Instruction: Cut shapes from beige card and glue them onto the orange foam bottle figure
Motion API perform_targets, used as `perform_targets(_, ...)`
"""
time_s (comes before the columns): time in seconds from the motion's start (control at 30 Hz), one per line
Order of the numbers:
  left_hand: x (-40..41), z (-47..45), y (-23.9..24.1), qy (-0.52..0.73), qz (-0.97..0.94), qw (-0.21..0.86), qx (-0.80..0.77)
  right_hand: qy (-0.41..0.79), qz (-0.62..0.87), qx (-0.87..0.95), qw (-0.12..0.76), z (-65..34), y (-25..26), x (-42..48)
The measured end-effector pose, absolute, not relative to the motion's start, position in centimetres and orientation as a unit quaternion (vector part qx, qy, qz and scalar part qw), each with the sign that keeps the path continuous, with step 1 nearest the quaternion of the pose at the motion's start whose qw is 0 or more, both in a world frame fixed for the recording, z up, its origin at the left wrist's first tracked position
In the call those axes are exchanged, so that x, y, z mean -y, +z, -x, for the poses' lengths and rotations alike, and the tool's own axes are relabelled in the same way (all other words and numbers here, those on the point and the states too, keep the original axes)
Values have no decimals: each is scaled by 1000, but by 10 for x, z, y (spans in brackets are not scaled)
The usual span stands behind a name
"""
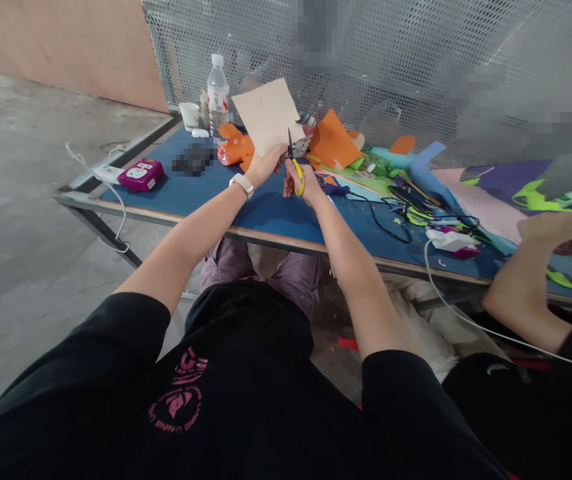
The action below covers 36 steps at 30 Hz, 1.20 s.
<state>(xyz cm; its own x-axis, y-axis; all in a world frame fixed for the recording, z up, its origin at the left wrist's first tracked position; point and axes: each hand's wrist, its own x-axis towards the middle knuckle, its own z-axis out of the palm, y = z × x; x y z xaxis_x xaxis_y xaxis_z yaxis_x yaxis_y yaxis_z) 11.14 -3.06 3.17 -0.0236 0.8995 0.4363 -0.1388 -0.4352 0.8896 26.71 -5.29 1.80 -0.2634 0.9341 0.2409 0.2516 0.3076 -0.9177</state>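
Observation:
My left hand (267, 164) grips a cream sheet of paper (267, 115) by its lower edge and holds it up above the blue table. My right hand (307, 183) is closed round the yellow handles of a pair of scissors (298, 176). The scissors' dark blades point up at the paper's lower right edge, close beside my left fingers. Whether the blades touch the paper I cannot tell. Behind my left hand lies an orange paper shape (236, 148), with an orange sheet (335, 141) beyond my right hand.
A water bottle (218, 93), a paper cup (189, 116) and a purple packet (141, 175) stand at the left of the blue table (271, 223). Coloured paper scraps and a black cable (391, 230) crowd the right side. A co-worker's hand (556, 230) is at the far right.

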Motion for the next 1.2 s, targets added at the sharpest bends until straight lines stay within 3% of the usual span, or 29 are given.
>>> perform_targets(0.27, 27, -105, 25, 601, -579, 383, -395, 399, 388, 722, 410, -281, 5, 39)
perform_targets(0.8, 28, -105, 30, 617, -554, 399, -390, 368, 437, 714, 405, -284, 8, 39)
perform_targets(1.2, 28, -100, 30, 601, -597, 335, -412, 378, 451, 699, 406, -277, 15, 50)
